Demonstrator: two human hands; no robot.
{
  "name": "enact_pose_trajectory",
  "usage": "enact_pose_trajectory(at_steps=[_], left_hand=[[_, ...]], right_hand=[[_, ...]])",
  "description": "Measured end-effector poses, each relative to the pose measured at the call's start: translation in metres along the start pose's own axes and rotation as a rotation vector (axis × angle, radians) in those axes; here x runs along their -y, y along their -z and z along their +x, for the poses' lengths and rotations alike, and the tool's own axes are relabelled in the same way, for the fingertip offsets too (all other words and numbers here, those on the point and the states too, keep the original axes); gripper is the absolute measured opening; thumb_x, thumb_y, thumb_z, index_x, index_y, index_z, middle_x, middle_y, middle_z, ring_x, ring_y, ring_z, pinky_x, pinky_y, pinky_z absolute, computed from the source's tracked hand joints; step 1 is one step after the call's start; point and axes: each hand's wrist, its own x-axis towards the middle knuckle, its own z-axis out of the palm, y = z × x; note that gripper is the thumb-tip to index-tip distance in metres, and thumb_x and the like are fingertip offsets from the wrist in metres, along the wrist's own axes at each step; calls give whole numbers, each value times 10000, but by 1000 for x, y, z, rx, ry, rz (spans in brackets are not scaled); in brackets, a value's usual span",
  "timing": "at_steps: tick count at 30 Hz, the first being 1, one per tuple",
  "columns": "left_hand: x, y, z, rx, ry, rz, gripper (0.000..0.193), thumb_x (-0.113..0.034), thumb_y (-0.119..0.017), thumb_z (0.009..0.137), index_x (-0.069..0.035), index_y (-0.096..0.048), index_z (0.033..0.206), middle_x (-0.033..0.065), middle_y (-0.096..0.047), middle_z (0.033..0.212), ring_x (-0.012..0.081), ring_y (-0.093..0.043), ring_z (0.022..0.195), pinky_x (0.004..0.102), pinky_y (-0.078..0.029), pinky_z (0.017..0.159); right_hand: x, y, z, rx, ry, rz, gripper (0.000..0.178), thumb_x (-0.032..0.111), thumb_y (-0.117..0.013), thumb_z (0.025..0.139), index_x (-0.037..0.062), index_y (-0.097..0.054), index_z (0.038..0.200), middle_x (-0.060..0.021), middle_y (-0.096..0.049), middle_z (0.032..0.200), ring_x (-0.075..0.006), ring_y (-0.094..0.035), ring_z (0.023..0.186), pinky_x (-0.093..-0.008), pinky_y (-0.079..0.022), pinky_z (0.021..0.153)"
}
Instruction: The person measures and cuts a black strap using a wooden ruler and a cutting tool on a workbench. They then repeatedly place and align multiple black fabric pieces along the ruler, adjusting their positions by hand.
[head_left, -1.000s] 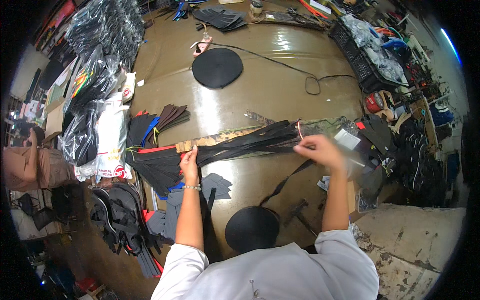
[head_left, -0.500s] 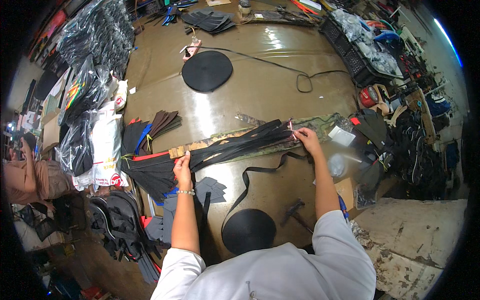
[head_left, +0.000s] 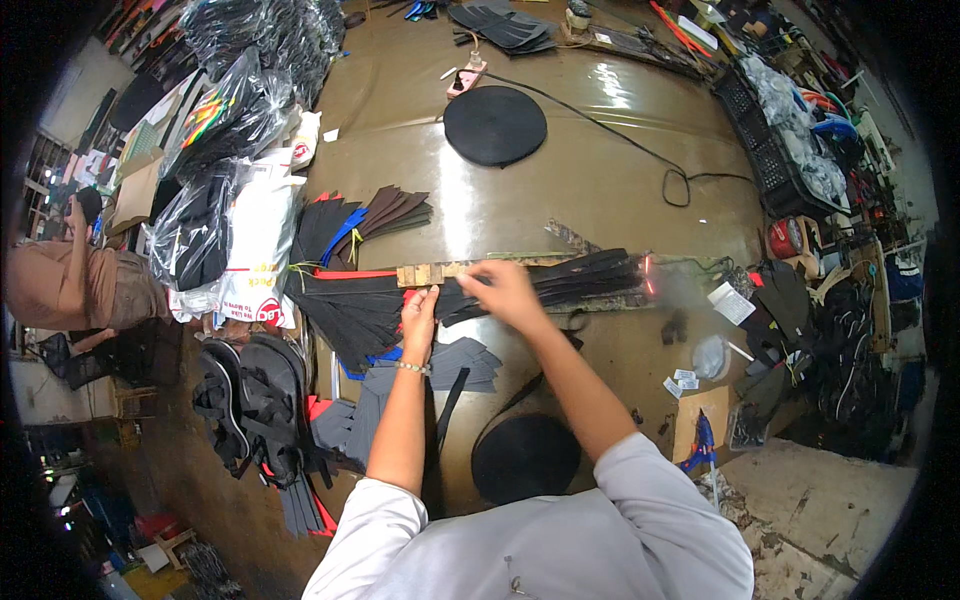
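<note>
Several long black webbing straps lie bunched along a narrow wooden board. At the board's left end, my left hand is closed at the strap ends, a bead bracelet on its wrist. My right hand is beside it, slightly blurred, thumb and fingers pinched over the straps; what lies between the fingertips is hidden. A thin glowing red wire stands upright at the straps' right ends, with faint smoke beside it. A roll of black webbing lies close to my body, its loose strap passing behind my right forearm.
Another black roll lies farther off, by a pink power socket with a trailing cord. Cut strips fan out at left, beside plastic-wrapped bundles. Sandals sit near left. A black crate stands far right.
My right hand has moved left from the wire end of the straps to beside my left hand. The view has shifted, and the wire now glows red with smoke near it.
</note>
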Motion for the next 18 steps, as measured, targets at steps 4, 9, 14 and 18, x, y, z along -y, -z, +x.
enact_pose_trajectory(at_steps=[4, 9, 14, 18], left_hand=[[-1, -2, 2, -26, 19, -4, 162, -232, -589, 848, -73, -618, 866, -63, -566, 677, -7, -425, 518, 154, -320, 448], [6, -10, 6, -95, -106, -42, 175, -204, -614, 831, -31, -625, 857, -15, -610, 786, 44, -515, 682, 176, -398, 635], [9, -10, 10, -120, -81, -73, 152, -183, -657, 802, -33, -636, 793, -15, -610, 756, 37, -511, 679, 177, -393, 637], [11, -8, 12, -122, -92, -58, 140, -171, -646, 811, -31, -646, 800, -11, -616, 778, 40, -519, 702, 181, -400, 660]], right_hand=[[-43, -47, 44, -28, 40, -230, 259, 237, -644, 732, -10, -645, 810, -192, -618, 697, -316, -617, 674, -382, -473, 632], [-52, -54, 45, -94, 141, -239, 268, 258, -671, 713, -6, -639, 747, -159, -597, 633, -241, -585, 604, -344, -453, 584], [-8, 24, -4, 193, 187, -307, 370, 353, -685, 731, -6, -612, 682, -59, -513, 519, -123, -469, 506, -287, -386, 483], [17, 127, -94, 322, 74, -132, 222, 243, -684, 766, 25, -645, 760, -9, -575, 630, -44, -490, 588, -218, -394, 518]])
